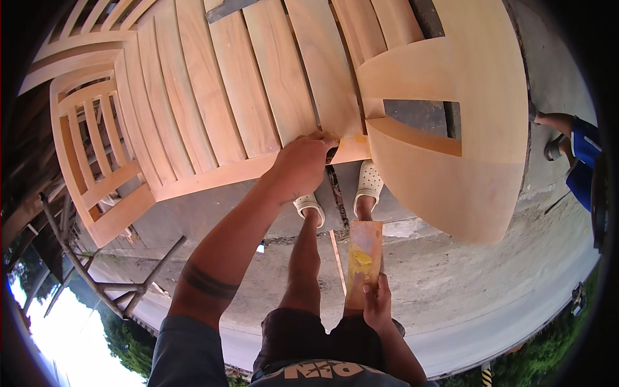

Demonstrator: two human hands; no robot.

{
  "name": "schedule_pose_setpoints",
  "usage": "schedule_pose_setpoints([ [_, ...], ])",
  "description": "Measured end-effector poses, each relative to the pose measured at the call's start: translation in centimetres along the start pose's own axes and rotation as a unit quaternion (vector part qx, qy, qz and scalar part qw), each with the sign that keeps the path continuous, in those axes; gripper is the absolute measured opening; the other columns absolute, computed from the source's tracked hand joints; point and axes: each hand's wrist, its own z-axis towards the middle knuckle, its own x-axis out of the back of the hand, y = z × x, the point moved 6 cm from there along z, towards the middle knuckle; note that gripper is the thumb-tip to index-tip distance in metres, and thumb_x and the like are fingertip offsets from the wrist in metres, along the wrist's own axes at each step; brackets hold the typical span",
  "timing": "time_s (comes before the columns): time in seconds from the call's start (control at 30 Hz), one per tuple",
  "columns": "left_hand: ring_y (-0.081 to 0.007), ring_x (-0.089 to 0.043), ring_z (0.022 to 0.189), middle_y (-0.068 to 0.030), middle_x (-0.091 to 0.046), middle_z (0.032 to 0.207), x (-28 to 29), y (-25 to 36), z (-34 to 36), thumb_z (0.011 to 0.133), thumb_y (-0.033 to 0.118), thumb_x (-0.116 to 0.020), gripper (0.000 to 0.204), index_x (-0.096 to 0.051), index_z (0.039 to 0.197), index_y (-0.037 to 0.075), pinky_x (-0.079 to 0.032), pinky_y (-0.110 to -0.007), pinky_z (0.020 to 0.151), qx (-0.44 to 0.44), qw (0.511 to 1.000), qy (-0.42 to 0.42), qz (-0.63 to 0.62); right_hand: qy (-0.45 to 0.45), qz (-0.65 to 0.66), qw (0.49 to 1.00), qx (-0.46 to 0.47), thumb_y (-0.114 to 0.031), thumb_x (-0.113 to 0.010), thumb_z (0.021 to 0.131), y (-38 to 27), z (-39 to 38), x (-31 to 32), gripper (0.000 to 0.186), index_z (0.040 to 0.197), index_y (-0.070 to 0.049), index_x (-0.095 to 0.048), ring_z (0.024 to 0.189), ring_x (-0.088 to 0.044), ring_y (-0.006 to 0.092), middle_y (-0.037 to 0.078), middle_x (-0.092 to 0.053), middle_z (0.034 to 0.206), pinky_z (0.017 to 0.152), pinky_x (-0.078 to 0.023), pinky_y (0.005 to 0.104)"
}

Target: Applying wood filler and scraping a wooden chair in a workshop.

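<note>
My left hand is closed at the front edge of a pale wooden slatted bench, near its curved right armrest, on a small dark tool that is mostly hidden by the fingers. A yellow-orange smear shows on the wood just right of it. Lower right, my right hand grips a narrow wooden board with a lump of yellow paste on it.
My feet in white clogs stand on the concrete floor before the bench. Another person in blue shorts is at the far right. A frame of poles lies at the left. A wooden piece with slats sits at upper left.
</note>
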Motion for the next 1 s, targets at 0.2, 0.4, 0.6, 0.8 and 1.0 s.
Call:
schedule_pose_setpoints([
  [0.2,-0.0317,-0.056,0.116,-0.0162,-0.056,0.127,1.8,-1.2,1.2,0.069,-0.02,-0.044,0.067,-0.052,0.131,0.005,-0.046,-0.037,0.097,0.002,0.997,-0.068,-0.024,0.013,0.035,0.999,0.018,-0.014,-0.047,0.097,-1.9,0.0,-0.2,0.026,0.117,0.002,-0.044,0.088,-0.047,0.0133,0.009,-0.053,0.096,0.08,-0.041,0.0273],
  [0.4,-0.028,-0.054,0.119,-0.0148,-0.057,0.128,0.1,-0.2,0.3,0.072,-0.019,-0.042,0.065,-0.052,0.132,0.006,-0.046,-0.035,0.097,0.011,0.988,-0.153,-0.005,-0.005,0.088,0.995,-0.035,-0.013,-0.048,0.096,-2.3,0.6,0.1,0.023,0.114,0.002,-0.045,0.088,-0.046,0.0132,0.008,-0.053,0.094,0.078,-0.041,0.0265],
  [0.6,-0.0245,-0.052,0.123,-0.0153,-0.055,0.131,2.9,-7.0,-7.2,0.075,-0.02,-0.04,0.066,-0.049,0.135,0.006,-0.04,-0.034,0.104,0.084,0.972,-0.018,-0.217,-0.012,0.071,0.997,-0.019,-0.012,-0.047,0.096,-3.8,1.3,-0.9,0.021,0.112,0.002,-0.044,0.087,-0.047,0.013,0.008,-0.053,0.095,0.077,-0.041,0.0267],
  [0.8,-0.0294,-0.045,0.128,-0.0151,-0.045,0.138,0.2,-6.4,-10.9,0.08,-0.015,-0.046,0.063,-0.043,0.139,0.007,-0.038,-0.037,0.107,0.015,0.987,0.128,-0.097,-0.002,0.07,0.997,-0.014,-0.01,-0.048,0.097,-1.3,1.1,-0.8,0.027,0.121,0.002,-0.045,0.087,-0.054,0.0169,0.013,-0.059,0.097,0.076,-0.045,0.0288],
  [1.0,-0.0278,-0.04,0.132,-0.0112,-0.043,0.139,-4.0,-4.1,-6.2,0.083,0.009,-0.058,0.054,-0.047,0.134,0.0,-0.033,-0.042,0.111,-0.083,0.948,0.271,0.145,-0.024,0.022,0.999,-0.018,-0.014,-0.048,0.097,-2.9,1.8,-1.9,0.029,0.121,0.002,-0.045,0.087,-0.056,0.0183,0.014,-0.059,0.097,0.077,-0.045,0.0304],
])
